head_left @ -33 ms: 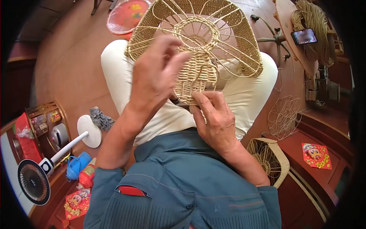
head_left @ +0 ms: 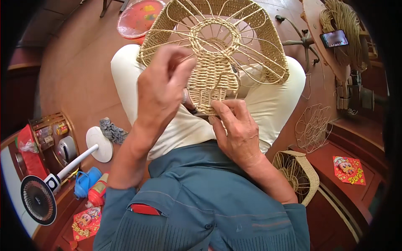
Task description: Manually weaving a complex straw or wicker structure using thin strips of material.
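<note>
A woven straw frame [head_left: 211, 79] with a ringed centre, looped ribs and a dense rim rests between my cream-trousered thighs. My left hand [head_left: 161, 90] is raised over the left side of its narrower woven panel, fingers curled and slightly blurred; anything in them is hidden. My right hand [head_left: 234, 131] pinches the panel's lower edge, where short upright strands show in the weave.
A round red plastic-covered seat [head_left: 134, 23] is behind. A phone [head_left: 335, 39] rests by cord bundles at right, above loose strands [head_left: 314, 129] and another basket [head_left: 307, 184]. A fan [head_left: 38, 198], grey cloth [head_left: 111, 131] and blue container [head_left: 83, 186] are at left.
My left hand has shifted leftward and slightly down from the panel. My right hand stays on the lower edge.
</note>
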